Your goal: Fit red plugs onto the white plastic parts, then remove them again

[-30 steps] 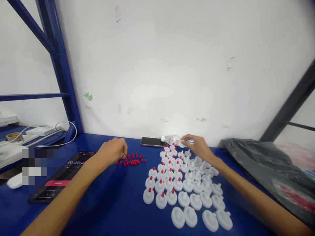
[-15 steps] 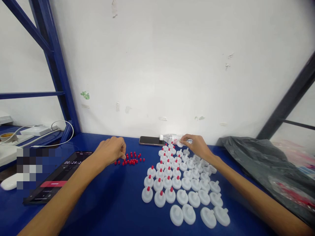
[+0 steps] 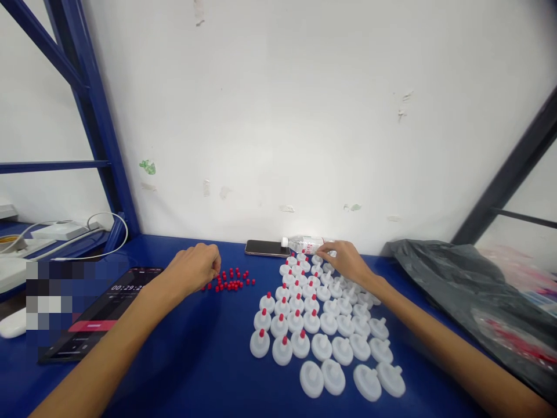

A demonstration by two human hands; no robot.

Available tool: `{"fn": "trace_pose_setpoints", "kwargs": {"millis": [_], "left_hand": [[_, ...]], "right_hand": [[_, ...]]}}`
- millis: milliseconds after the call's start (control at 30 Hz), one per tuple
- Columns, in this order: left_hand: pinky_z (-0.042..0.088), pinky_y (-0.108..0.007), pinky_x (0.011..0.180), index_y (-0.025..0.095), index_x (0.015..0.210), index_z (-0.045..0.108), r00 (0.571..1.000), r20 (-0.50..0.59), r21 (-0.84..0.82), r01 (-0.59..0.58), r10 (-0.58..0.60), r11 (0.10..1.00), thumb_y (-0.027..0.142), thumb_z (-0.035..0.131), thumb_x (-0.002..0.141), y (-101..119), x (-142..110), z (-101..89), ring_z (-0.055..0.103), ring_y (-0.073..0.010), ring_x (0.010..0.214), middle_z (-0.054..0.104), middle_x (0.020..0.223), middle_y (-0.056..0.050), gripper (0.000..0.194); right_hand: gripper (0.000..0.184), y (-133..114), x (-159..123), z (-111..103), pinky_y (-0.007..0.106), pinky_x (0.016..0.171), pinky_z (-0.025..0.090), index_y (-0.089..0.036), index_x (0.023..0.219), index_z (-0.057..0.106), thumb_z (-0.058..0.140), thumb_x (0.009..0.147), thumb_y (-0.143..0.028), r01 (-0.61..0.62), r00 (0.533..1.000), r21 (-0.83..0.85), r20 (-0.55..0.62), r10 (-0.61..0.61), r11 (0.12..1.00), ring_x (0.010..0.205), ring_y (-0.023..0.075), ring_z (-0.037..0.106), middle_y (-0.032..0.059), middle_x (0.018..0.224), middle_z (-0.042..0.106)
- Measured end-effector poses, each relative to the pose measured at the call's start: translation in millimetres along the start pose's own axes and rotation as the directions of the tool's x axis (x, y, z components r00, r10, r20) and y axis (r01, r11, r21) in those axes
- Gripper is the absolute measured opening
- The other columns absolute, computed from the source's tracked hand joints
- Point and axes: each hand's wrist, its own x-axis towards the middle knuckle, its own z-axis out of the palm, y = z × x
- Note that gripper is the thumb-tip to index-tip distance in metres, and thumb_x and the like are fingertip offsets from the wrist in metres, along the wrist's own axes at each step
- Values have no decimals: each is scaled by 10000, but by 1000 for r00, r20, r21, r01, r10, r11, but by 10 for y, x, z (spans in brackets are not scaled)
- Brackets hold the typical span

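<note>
My left hand is closed, its fingers curled down beside a scatter of small red caps. Its fingertips are turned away, so anything in them is hidden. At the back, my right hand reaches over the rows with thumb and fingers drawn together; what they grip, if anything, I cannot make out. Just below its fingertips stands a white round plastic disc with a stem. Several rows of such discs spread toward me. Those on the left, like the capped disc, wear red caps; those on the right, like the bare disc, have none.
A clear bottle lies behind the discs, beside a dark phone. A larger phone showing a timer lies under my left forearm. At right is a grey plastic bag. White devices and cables sit far left.
The white disc that was between my right fingertips now stands at the back of the rows, and that hand has shifted slightly. My left hand stays by the red caps. The view moved a little.
</note>
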Motion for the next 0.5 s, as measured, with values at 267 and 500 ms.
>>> {"fn": "trace_pose_setpoints", "kwargs": {"millis": [267, 500], "left_hand": [[431, -303, 640, 235, 811, 716, 1000, 15, 3, -14, 14, 1000, 85, 560, 690, 12, -21, 28, 698, -220, 755, 766, 896, -55, 248], [448, -320, 663, 230, 789, 696, 999, 16, -13, -30, 30, 999, 73, 562, 667, 5, -28, 54, 705, -242, 764, 760, 895, -63, 240]], "right_hand": [[359, -86, -14, -50, 377, 836, 511, -224, 1028, 754, 440, 1025, -398, 20, 1000, -5, 11, -20, 1000, 909, 276, 727, 63, 1012, 793], [388, -265, -11, -133, 415, 926, 500, -259, 1087, 733, 400, 1043, -454, 103, 988, 62, 109, -109, 993, 1015, 278, 696, 47, 1112, 769]]}}
